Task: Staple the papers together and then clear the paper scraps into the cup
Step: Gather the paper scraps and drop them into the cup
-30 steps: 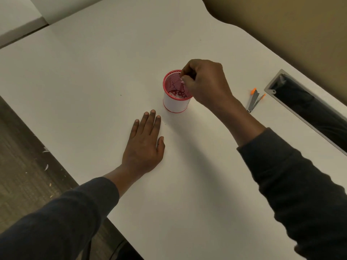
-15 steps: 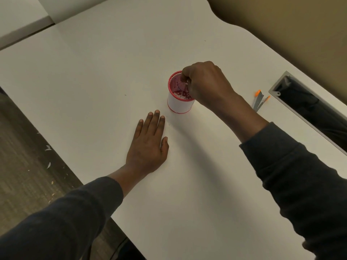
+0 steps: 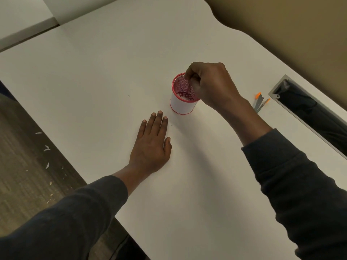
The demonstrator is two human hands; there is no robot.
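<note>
Far left, off the bench point(image 3: 93, 62), on the floor: three larger pale paper scraps point(image 3: 47, 148), plus finer bits too small to count. Likely to be missed if only the benchtop gets cleared.

Next, left hand point(image 3: 152, 145): flat on the bench, palm down, fingers straight and close together, holding nothing. Just beyond its fingertips, one or two tiny specks point(image 3: 171, 125), too small to confirm as paper. Easily swept off the edge by a careless wipe.

Then one cup point(image 3: 183, 104): white wall, red rim, red mesh inside, upright, near the left fingertips but apart from them. Something at its bottom, probably scraps.

Over the cup mouth, right hand point(image 3: 210, 85): fingers curled and bunched at the rim, blurred. Cannot tell whether pinching a scrap or empty. Judged to be the dropping step, late in the task. Risks: wrist or knuckles tipping the light cup and spilling it, or a scrap clinging to the fingers and falling outside.

Further right, one grey tool with orange tips point(image 3: 260, 103), then one dark cable slot point(image 3: 309, 117). No stapled papers or stapler in view.
</note>
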